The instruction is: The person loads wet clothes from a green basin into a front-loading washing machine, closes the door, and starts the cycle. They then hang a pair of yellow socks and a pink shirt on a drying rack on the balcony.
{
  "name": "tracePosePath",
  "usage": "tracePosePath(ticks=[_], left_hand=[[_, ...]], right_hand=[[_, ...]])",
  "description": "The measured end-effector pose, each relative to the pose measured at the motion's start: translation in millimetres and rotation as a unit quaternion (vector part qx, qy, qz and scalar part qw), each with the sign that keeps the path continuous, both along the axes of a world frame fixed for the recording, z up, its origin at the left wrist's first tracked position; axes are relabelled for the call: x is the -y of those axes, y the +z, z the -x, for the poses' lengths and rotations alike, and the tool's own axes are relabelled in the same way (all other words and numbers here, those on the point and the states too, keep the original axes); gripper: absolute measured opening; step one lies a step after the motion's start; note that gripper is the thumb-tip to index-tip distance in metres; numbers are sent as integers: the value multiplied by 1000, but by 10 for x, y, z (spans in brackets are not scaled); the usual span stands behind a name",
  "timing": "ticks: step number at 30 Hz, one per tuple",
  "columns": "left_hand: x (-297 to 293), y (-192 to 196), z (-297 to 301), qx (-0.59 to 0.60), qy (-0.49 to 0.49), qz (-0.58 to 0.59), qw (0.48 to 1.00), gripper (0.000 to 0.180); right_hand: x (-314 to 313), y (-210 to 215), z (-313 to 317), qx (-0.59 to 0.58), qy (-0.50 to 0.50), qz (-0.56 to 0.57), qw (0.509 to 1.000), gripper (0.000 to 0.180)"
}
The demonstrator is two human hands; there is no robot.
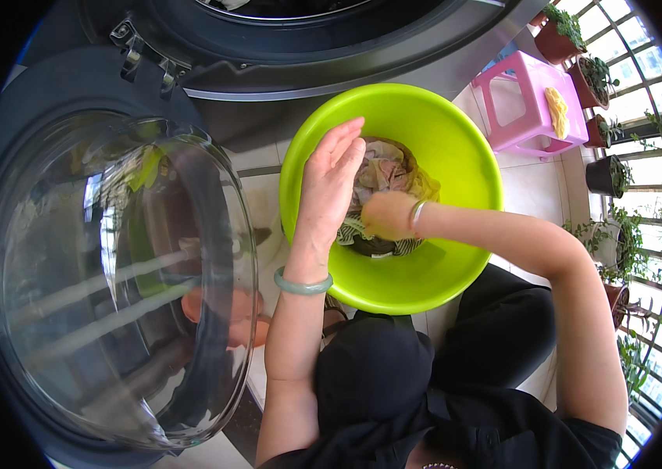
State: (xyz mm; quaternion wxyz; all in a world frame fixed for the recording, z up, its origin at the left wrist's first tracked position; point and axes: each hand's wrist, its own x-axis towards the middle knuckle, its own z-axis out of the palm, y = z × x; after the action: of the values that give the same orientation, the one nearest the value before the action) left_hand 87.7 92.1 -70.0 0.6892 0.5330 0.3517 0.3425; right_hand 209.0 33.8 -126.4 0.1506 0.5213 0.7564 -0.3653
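Note:
A bright green plastic basin (467, 234) stands on the floor in front of me, with a small heap of clothes (393, 168) at its bottom. The heap has pale, pinkish, yellowish and dark striped fabric. Down in the basin, my right hand (390, 216) is closed on the clothes, its fingertips hidden from above. My left hand (334, 173), with a jade-green bangle (303, 282) at the wrist, is held over the basin's left side. Its fingers are stretched out and nothing is in them.
At the left the round glass washing machine door (120, 273) hangs wide open; the drum opening (292, 31) is beyond the basin. A pink stool (530, 102) with a yellow cloth (556, 112) stands at the far right. Potted plants (561, 35) line the barred window.

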Motion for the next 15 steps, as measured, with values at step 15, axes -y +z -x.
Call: tracePosePath(ticks=[15], left_hand=[[63, 198, 130, 21, 41, 32, 998, 34]], right_hand=[[163, 837, -359, -282, -322, 72, 901, 17]])
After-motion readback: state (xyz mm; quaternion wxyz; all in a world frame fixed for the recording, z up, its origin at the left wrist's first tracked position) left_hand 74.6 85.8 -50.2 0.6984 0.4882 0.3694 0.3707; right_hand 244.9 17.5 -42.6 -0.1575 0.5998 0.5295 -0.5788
